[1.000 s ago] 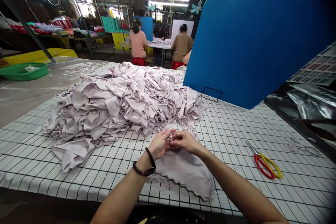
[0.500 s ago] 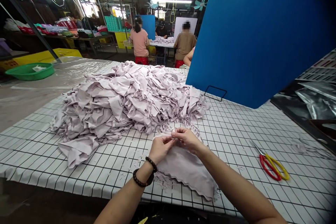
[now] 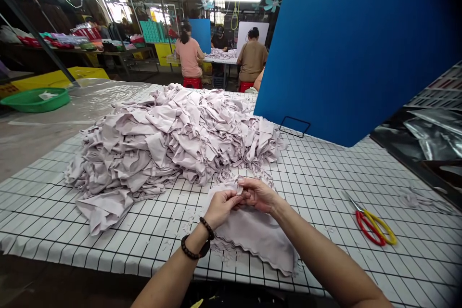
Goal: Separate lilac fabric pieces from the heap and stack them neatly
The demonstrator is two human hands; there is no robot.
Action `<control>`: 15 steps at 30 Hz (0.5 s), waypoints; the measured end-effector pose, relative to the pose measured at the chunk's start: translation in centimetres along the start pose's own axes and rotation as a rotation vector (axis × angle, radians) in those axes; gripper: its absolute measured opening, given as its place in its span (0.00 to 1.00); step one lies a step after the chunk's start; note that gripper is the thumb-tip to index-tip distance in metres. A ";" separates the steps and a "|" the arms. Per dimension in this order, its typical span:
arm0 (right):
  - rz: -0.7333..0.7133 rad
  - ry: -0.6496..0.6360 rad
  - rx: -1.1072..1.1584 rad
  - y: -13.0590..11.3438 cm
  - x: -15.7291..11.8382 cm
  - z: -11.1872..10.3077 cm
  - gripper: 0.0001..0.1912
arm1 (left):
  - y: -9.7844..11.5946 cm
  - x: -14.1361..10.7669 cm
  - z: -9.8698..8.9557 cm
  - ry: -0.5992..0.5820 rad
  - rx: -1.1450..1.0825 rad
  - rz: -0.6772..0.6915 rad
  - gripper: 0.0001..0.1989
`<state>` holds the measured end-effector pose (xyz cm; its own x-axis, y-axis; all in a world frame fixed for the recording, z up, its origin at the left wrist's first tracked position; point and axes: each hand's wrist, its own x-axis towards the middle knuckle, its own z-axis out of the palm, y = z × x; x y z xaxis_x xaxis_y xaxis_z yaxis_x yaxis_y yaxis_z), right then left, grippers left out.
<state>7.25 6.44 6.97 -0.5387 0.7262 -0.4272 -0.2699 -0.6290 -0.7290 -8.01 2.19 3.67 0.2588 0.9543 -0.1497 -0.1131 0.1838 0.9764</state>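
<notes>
A pale mauve fabric piece (image 3: 260, 238) with a wavy edge lies on the checked tablecloth in front of me. My left hand (image 3: 222, 208), with two beaded bracelets at its wrist, pinches the fabric's upper part. Close against it, my right hand (image 3: 258, 195) grips the same edge between thumb and fingers. The fingertips of both hands nearly meet, and the exact bit they hold is partly hidden. Just beyond them rises a big heap of like-coloured fabric pieces (image 3: 180, 130). To the right lie scissors (image 3: 373, 226) with one red and one yellow handle.
A large blue board (image 3: 346, 57) stands in a black wire holder (image 3: 295, 126) at the back right. Small fabric scraps (image 3: 227, 252) are strewn near the hands. A green basin (image 3: 36, 101) sits far left. Several people are seated at a table farther back.
My fingers have shifted slightly on the fabric's edge, and the right hand's fingers are curled lower beside the left. The whole view has moved a little; the heap and scissors stay put.
</notes>
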 end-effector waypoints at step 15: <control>-0.146 0.117 -0.026 0.6 0.3 -0.7 0.19 | -0.1 -0.2 -0.1 0.061 -0.079 -0.083 0.16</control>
<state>7.51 6.47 6.01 -0.3986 0.8375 -0.3737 -0.3172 -0.5082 -0.8007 -8.15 1.99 3.59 0.2118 0.9473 -0.2406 -0.1698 0.2781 0.9454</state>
